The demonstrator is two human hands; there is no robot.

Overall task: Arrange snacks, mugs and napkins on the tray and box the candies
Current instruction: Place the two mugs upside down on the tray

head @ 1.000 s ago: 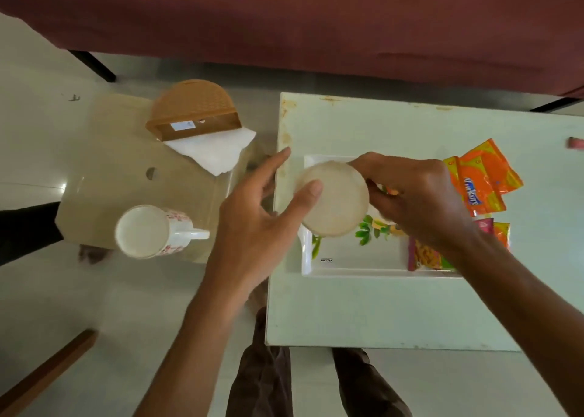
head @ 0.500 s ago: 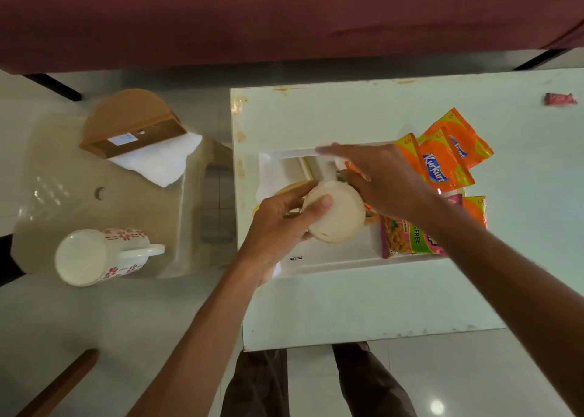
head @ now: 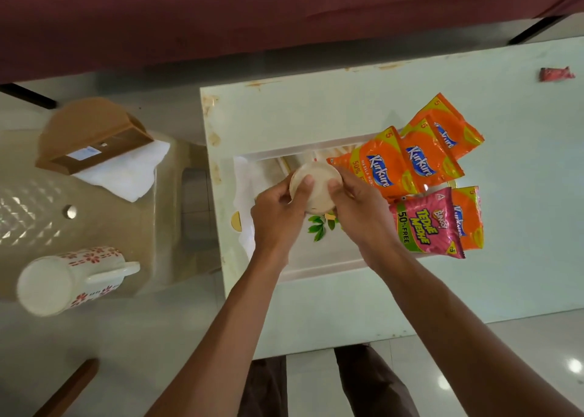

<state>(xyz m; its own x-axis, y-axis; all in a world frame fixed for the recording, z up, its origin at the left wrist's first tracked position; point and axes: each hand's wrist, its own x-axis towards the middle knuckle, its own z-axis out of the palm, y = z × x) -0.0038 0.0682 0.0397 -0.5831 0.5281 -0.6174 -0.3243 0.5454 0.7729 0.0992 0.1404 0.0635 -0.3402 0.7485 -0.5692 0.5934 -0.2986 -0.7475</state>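
Both my hands hold a round white mug (head: pixel 317 185), seen end-on, just above the left-centre of the white leaf-print tray (head: pixel 319 271). My left hand (head: pixel 278 217) grips its left side with the thumb on top. From the right, my right hand (head: pixel 360 209) grips the other side. Several orange Kurkure packets (head: pixel 420 160) and a pink Bingo packet (head: pixel 423 223) lie over the tray's right end. A white napkin (head: pixel 245 179) lies at the tray's left end. A second, red-flowered mug (head: pixel 66 279) lies on its side on the stool.
A beige plastic stool (head: pixel 31 201) stands left of the white table (head: pixel 521 227); it carries a brown napkin holder (head: pixel 91 135) with white napkins (head: pixel 126 173). A red candy (head: pixel 556 74) lies at the table's far right. A dark red sofa runs along the back.
The mug has come down from mid-air to just above the tray. My right hand opened briefly, then closed on the mug's right side; my left hand kept hold.
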